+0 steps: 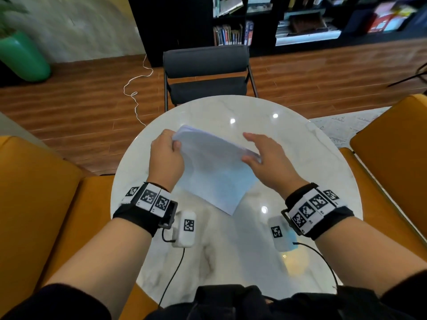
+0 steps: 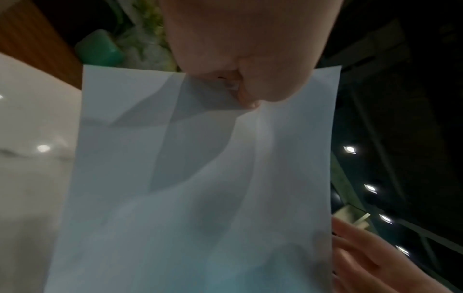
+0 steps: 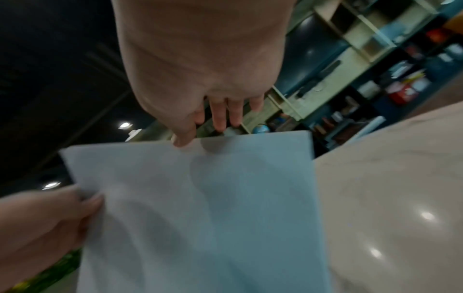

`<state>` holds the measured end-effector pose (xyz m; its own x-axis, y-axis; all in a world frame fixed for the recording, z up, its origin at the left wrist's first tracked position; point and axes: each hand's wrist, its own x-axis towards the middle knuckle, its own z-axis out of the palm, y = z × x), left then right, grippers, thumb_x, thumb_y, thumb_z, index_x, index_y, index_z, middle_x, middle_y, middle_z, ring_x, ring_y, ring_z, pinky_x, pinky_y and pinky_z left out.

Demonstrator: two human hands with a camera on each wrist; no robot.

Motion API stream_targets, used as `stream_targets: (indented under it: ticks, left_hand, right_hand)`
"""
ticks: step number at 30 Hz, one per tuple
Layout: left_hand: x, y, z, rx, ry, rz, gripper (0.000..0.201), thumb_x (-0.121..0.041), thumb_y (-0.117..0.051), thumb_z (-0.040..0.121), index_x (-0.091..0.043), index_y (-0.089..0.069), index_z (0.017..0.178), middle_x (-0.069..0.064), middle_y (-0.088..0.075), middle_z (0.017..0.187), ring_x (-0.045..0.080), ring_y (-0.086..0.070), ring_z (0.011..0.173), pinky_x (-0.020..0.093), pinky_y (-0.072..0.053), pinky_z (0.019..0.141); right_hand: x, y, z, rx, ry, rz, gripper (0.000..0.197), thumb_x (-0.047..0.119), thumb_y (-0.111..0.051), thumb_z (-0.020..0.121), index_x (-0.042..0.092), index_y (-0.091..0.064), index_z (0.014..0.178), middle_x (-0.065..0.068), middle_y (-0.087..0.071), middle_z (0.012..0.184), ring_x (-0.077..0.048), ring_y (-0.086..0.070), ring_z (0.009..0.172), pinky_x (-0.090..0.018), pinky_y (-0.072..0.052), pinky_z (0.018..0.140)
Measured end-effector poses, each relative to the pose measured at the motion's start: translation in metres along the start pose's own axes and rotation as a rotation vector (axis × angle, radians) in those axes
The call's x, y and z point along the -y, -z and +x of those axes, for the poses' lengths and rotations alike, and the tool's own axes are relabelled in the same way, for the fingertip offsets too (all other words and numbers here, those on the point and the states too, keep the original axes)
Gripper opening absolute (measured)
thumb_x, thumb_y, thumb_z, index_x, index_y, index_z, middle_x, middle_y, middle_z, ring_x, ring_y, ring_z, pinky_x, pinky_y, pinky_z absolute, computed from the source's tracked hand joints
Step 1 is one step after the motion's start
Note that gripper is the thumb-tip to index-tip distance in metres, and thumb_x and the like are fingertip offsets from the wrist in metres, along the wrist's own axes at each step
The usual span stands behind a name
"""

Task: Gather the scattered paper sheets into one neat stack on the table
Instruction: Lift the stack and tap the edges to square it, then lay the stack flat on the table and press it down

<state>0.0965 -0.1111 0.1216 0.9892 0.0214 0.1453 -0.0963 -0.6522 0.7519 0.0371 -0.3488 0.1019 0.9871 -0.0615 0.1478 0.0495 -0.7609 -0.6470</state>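
Above table [image 1: 300, 139]: left fingers [image 1: 176, 145] pinch paper stack [image 1: 215, 172]; right fingers [image 1: 251, 137] straight against edge.

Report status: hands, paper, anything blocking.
Left hand pinches corner of paper stack. Right hand open, touching its edge. Stack tilted above table. No obstacle seen.

We see the paper sheets [image 1: 212, 172] gathered as one white, blank bundle, lifted over the middle of the table [image 1: 231, 107]. The bundle is tilted: one edge is raised toward the table's far side, and the lowest corner points at its near side, close to the top. We cannot tell whether it touches. Along the raised edge the layers fan slightly, not quite flush, and the faces bow gently. Our left hand [image 1: 165, 158] pinches the left corner; our right hand [image 1: 270, 162] meets the opposite end, fingers straight.
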Motion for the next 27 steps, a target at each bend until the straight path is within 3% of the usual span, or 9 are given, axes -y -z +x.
stream_targets:
  ticks: [2, 5, 10, 13, 15, 17, 21, 24, 27]
  left_hand:
    - [-0.014, 0.000, 0.003, 0.013, -0.089, 0.081, 0.016, -0.008, -0.038, 0.094, -0.005, -0.054, 0.096, 0.017, -0.059, 0.095, 0.034, -0.056, 0.091, 0.041, -0.048, 0.076]
    - [-0.025, 0.002, 0.004, 0.052, -0.125, 0.155, 0.018, -0.009, -0.041, 0.093, -0.011, -0.058, 0.099, 0.008, -0.059, 0.093, 0.037, -0.054, 0.103, 0.051, -0.044, 0.096]
    - [0.002, 0.002, -0.011, -0.041, 0.245, -0.006, 0.066, -0.023, -0.059, 0.089, -0.023, -0.028, 0.147, 0.007, -0.029, 0.153, 0.030, -0.026, 0.143, 0.052, -0.021, 0.119]
    - [0.021, -0.010, -0.032, 0.080, 0.465, -0.363, 0.081, -0.027, -0.055, 0.092, -0.031, -0.002, 0.153, 0.002, -0.031, 0.151, 0.025, -0.036, 0.139, 0.048, -0.029, 0.116]
    - [0.025, -0.021, -0.045, 0.188, 0.543, -0.406, 0.077, -0.029, -0.048, 0.094, -0.034, 0.002, 0.152, 0.001, -0.050, 0.127, 0.026, -0.052, 0.124, 0.046, -0.035, 0.112]
    - [0.028, -0.031, -0.052, 0.223, 0.533, -0.364, 0.067, -0.023, -0.042, 0.097, -0.034, -0.006, 0.152, 0.000, -0.057, 0.107, 0.027, -0.056, 0.108, 0.037, -0.039, 0.104]
    - [0.033, -0.043, -0.056, 0.257, 0.465, -0.271, 0.064, -0.014, -0.033, 0.097, -0.036, -0.011, 0.153, -0.004, -0.047, 0.144, 0.022, -0.053, 0.114, 0.024, -0.035, 0.097]
    - [0.035, -0.056, -0.057, 0.281, 0.440, -0.217, 0.065, -0.012, -0.032, 0.099, -0.034, -0.006, 0.154, -0.003, -0.040, 0.151, 0.014, -0.054, 0.093, 0.020, -0.032, 0.086]
    - [0.039, -0.071, -0.047, 0.245, 0.439, -0.228, 0.061, -0.012, -0.037, 0.098, -0.029, -0.017, 0.153, -0.004, -0.034, 0.156, 0.016, -0.046, 0.132, 0.018, -0.030, 0.103]
  right_hand:
    - [0.010, -0.006, 0.003, 0.094, -0.054, -0.045, 0.004, 0.019, -0.054, 0.094, 0.018, -0.056, 0.097, -0.005, -0.062, 0.091, -0.030, -0.060, 0.095, -0.035, -0.045, 0.079]
    - [0.009, -0.012, -0.001, 0.079, -0.159, 0.012, 0.017, 0.012, -0.051, 0.094, 0.009, -0.043, 0.079, -0.001, -0.045, 0.067, -0.027, -0.047, 0.071, -0.033, -0.034, 0.060]
    - [0.000, -0.009, -0.007, 0.033, -0.374, 0.294, 0.005, 0.010, -0.054, 0.094, 0.006, -0.057, 0.095, -0.008, -0.060, 0.085, -0.023, -0.054, 0.075, -0.023, -0.041, 0.060]
    - [-0.005, -0.009, -0.009, 0.008, -0.453, 0.397, 0.006, 0.011, -0.055, 0.094, 0.016, -0.057, 0.098, 0.003, -0.060, 0.082, -0.016, -0.057, 0.073, -0.022, -0.044, 0.061]
    - [-0.009, -0.012, -0.009, -0.001, -0.493, 0.451, 0.010, 0.011, -0.055, 0.094, 0.017, -0.059, 0.101, 0.006, -0.061, 0.081, -0.015, -0.058, 0.073, -0.023, -0.044, 0.062]
    - [-0.014, -0.015, -0.009, 0.009, -0.535, 0.483, 0.012, 0.011, -0.056, 0.093, 0.016, -0.061, 0.104, 0.004, -0.063, 0.083, -0.017, -0.060, 0.075, -0.026, -0.046, 0.068]
    - [-0.029, -0.024, -0.009, 0.054, -0.642, 0.514, 0.014, 0.011, -0.058, 0.093, 0.012, -0.062, 0.106, -0.005, -0.066, 0.091, -0.027, -0.063, 0.083, -0.036, -0.054, 0.078]
    - [-0.040, -0.031, -0.006, 0.081, -0.725, 0.479, 0.021, 0.013, -0.059, 0.092, 0.006, -0.063, 0.111, -0.015, -0.068, 0.102, -0.034, -0.064, 0.091, -0.043, -0.054, 0.085]
    - [-0.058, -0.038, -0.001, 0.113, -0.797, 0.432, 0.019, 0.015, -0.058, 0.093, 0.003, -0.062, 0.108, -0.015, -0.065, 0.098, -0.025, -0.059, 0.077, -0.029, -0.048, 0.068]
